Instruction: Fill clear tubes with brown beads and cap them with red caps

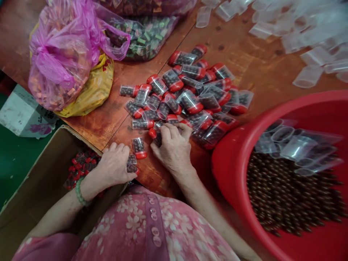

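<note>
Left hand [115, 165] grip closed around capped tube [132, 164], right hand [174, 146] on pile [190, 94]

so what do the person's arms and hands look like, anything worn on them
Both hands are bare: no gloves and no rings that I can make out. The left hand has a bracelet of green beads around the wrist. The right hand has nothing on its wrist. Both forearms are uncovered; pink sleeves begin higher up, part of a pink top with a pale flower print and buttons down the front.
</note>
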`<act>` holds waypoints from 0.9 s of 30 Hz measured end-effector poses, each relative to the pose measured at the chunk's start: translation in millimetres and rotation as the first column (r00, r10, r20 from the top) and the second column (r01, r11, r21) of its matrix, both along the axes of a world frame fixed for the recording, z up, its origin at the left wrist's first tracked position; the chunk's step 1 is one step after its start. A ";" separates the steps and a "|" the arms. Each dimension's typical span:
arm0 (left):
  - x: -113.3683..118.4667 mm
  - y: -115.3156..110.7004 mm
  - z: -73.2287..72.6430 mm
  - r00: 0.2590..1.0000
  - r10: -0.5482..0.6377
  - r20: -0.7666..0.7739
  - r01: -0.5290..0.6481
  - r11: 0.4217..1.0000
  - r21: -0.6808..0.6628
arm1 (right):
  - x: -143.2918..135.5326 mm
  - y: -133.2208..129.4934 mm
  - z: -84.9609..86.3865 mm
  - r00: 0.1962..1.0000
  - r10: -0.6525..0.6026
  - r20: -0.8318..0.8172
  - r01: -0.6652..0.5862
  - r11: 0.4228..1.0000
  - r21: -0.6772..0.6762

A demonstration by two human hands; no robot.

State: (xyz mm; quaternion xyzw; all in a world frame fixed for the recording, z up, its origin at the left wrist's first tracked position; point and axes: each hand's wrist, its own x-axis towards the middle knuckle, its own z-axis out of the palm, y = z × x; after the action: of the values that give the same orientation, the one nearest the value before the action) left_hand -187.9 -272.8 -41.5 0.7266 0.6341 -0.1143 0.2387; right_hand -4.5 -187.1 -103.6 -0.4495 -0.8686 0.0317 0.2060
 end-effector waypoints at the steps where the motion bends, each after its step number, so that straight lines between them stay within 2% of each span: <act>1: 0.4 1.6 1.1 0.999 -0.044 0.002 0.044 0.999 -0.007 | 0.9 -0.4 -0.1 1.000 -0.017 -0.024 0.016 1.000 -0.009; 4: 0.6 8.3 4.6 0.986 -0.162 0.042 0.163 0.986 -0.021 | 0.9 -6.7 8.4 0.983 -0.089 -0.160 0.076 0.993 -0.089; 6: -1.7 13.8 6.9 0.972 -0.212 0.105 0.216 0.976 -0.032 | -3.1 -14.7 25.6 0.939 -0.120 -0.322 0.059 0.980 -0.190; 8: -7.1 18.6 9.3 0.960 -0.197 0.198 0.213 0.975 -0.064 | -10.4 -24.1 49.9 0.859 -0.106 -0.501 -0.062 0.950 -0.307; 9: -10.9 20.5 10.4 0.959 -0.158 0.236 0.183 0.979 -0.089 | -15.1 -28.9 62.3 0.810 -0.062 -0.583 -0.178 0.921 -0.346; 10: -15.2 21.9 11.1 0.958 -0.111 0.263 0.147 0.982 -0.121 | -20.4 -33.7 73.2 0.743 0.010 -0.669 -0.325 0.880 -0.347; 11: -19.7 22.8 11.4 0.959 -0.067 0.274 0.112 0.982 -0.153 | -26.5 -38.4 81.5 0.663 0.098 -0.742 -0.483 0.813 -0.324; 13: -27.8 24.0 10.1 0.965 -0.016 0.260 0.063 0.983 -0.175 | -40.9 -48.0 87.9 0.507 0.290 -0.812 -0.746 0.619 -0.246; 14: -31.2 24.5 8.5 0.967 -0.011 0.253 0.055 0.984 -0.168 | -49.0 -53.1 86.0 0.458 0.395 -0.796 -0.830 0.510 -0.224; 15: -34.2 25.0 6.7 0.966 -0.011 0.259 0.053 0.987 -0.154 | -57.1 -58.4 81.6 0.434 0.510 -0.743 -0.881 0.413 -0.231; 16: -36.9 25.7 4.8 0.960 -0.010 0.281 0.051 0.989 -0.139 | -64.7 -63.8 75.8 0.426 0.625 -0.654 -0.902 0.342 -0.262; 17: -39.7 26.6 3.3 0.948 -0.002 0.318 0.046 0.990 -0.130 | -71.1 -68.7 69.7 0.428 0.725 -0.539 -0.902 0.302 -0.310; 19: -45.6 28.0 1.9 0.906 0.040 0.422 0.025 0.989 -0.148 | -77.2 -75.2 61.0 0.423 0.844 -0.330 -0.874 0.285 -0.393; 20: -48.9 28.3 1.9 0.876 0.077 0.475 0.003 0.986 -0.164 | -76.2 -75.7 59.6 0.416 0.866 -0.277 -0.868 0.287 -0.406; 22: -55.1 27.9 1.6 0.810 0.167 0.562 -0.064 0.978 -0.197 | -66.3 -69.3 62.5 0.414 0.857 -0.306 -0.887 0.305 -0.347; 23: -57.2 27.4 0.7 0.774 0.210 0.598 -0.108 0.973 -0.203 | -58.4 -62.4 65.4 0.450 0.816 -0.364 -0.888 0.364 -0.281; 24: -58.3 26.7 -1.0 0.738 0.242 0.630 -0.149 0.969 -0.198 | -49.4 -53.0 68.2 0.529 0.735 -0.424 -0.847 0.491 -0.204; 25: -58.0 26.2 -3.2 0.711 0.261 0.653 -0.191 0.965 -0.179 | -39.9 -41.1 69.8 0.645 0.600 -0.473 -0.725 0.677 -0.130; 26: -56.3 25.8 -5.7 0.693 0.273 0.667 -0.231 0.961 -0.153 | -30.4 -26.9 69.6 0.760 0.407 -0.508 -0.506 0.860 -0.068; 27: -53.3 25.6 -8.2 0.686 0.275 0.673 -0.264 0.957 -0.121 | -21.6 -10.6 67.0 0.839 0.163 -0.518 -0.203 0.979 -0.021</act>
State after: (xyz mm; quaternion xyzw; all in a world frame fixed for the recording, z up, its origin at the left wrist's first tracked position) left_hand -241.2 -247.1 -49.7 0.6144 0.6003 0.1927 0.4744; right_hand -26.1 -197.7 -36.6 -0.3470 -0.8192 0.2027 0.4091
